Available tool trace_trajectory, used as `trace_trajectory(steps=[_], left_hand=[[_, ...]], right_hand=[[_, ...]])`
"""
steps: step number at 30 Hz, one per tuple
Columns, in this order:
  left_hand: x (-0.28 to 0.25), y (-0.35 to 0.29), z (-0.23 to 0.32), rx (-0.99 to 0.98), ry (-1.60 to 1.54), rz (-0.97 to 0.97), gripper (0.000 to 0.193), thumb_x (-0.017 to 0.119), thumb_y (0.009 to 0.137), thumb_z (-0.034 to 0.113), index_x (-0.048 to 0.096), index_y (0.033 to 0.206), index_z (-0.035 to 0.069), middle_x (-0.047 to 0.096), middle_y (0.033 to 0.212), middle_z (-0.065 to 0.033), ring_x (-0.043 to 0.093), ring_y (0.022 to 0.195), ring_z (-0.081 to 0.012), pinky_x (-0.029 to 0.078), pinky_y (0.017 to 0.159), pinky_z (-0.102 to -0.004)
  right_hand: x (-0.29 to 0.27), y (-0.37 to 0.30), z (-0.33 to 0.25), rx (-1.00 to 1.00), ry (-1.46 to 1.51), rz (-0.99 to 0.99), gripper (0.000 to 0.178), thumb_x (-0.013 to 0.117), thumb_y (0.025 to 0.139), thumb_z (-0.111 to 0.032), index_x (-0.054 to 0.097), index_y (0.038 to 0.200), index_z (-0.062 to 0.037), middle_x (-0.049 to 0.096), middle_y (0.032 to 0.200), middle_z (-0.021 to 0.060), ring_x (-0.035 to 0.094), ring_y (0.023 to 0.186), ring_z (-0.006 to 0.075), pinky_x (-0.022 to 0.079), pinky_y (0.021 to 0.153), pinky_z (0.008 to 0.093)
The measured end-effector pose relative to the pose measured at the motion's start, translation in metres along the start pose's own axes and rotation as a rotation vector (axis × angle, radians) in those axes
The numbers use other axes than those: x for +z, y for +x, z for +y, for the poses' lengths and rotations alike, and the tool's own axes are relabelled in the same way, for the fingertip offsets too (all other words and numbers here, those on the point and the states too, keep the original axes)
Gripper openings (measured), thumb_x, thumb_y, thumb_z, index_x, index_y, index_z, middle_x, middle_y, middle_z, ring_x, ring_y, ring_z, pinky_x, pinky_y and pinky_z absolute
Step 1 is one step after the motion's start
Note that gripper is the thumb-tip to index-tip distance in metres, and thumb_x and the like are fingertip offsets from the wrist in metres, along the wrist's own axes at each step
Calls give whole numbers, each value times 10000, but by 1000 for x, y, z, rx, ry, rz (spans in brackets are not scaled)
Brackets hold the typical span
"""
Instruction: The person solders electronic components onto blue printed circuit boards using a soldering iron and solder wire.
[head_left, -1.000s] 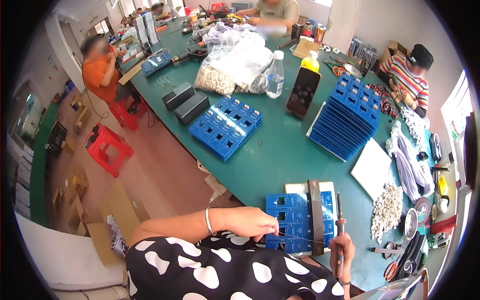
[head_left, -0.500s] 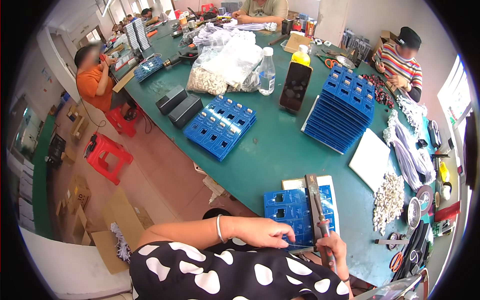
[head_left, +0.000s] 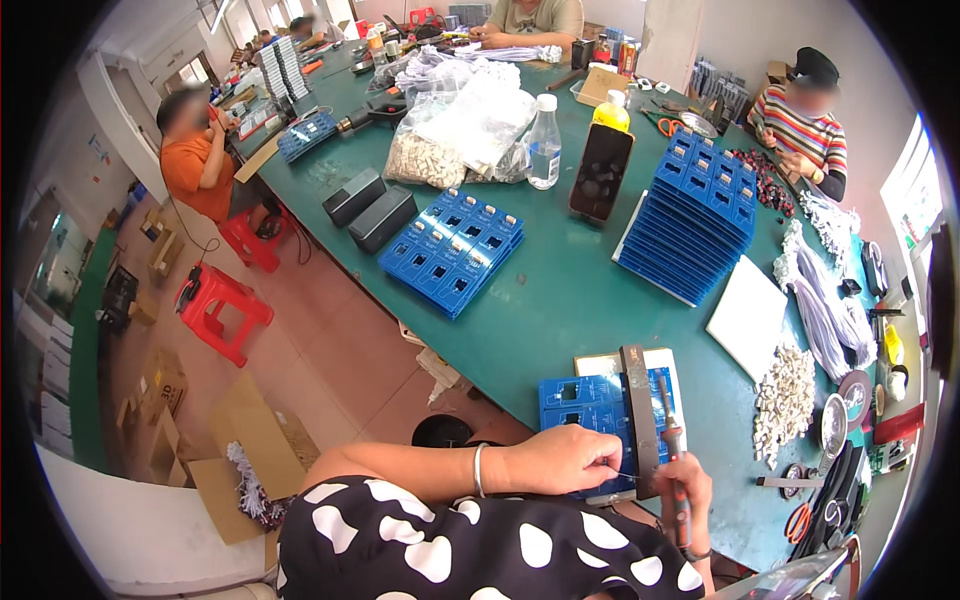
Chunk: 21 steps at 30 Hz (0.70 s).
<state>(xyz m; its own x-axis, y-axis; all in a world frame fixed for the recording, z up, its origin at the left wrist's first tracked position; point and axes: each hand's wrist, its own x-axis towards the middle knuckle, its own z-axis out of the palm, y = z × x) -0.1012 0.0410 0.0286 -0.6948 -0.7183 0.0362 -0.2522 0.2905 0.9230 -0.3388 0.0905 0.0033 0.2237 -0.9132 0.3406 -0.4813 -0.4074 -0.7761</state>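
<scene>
My right hand (head_left: 689, 490) is wrapped round the handle of a soldering iron (head_left: 673, 438), its tip pointing away from me, just right of a dark metal bar (head_left: 640, 415). The bar lies across a blue circuit board panel (head_left: 580, 397) on a pale backing at the table's near edge. Over the panel's near part, my left hand (head_left: 570, 459) pinches a thin solder wire (head_left: 626, 476) that reaches toward the bar. My fingers hide some of the panel.
A tall stack of blue panels (head_left: 690, 225) stands beyond, with a lower stack (head_left: 455, 255) to the left. A phone (head_left: 601, 172) leans before a yellow-topped bottle. White connectors (head_left: 784, 405) and wire bundles (head_left: 825, 310) lie right. Co-workers sit around the green table (head_left: 520, 335).
My left hand has closed from looser fingers into a pinch and moved up and right over the panel. The iron now stands right of the bar, where earlier it crossed it.
</scene>
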Motion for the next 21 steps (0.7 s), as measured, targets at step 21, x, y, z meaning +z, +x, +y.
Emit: trace_trajectory(steps=[21], left_hand=[[-18,-4,-31,-122,-133,292,80,546,866,-22,548,939,12,492,867,-11,435,712,-52,363,626,-176]], right_hand=[[-104,-100,48,311,236,1073,288,492,875,-170,607,1043,34,589,816,62,495,664,93,365,613,226]])
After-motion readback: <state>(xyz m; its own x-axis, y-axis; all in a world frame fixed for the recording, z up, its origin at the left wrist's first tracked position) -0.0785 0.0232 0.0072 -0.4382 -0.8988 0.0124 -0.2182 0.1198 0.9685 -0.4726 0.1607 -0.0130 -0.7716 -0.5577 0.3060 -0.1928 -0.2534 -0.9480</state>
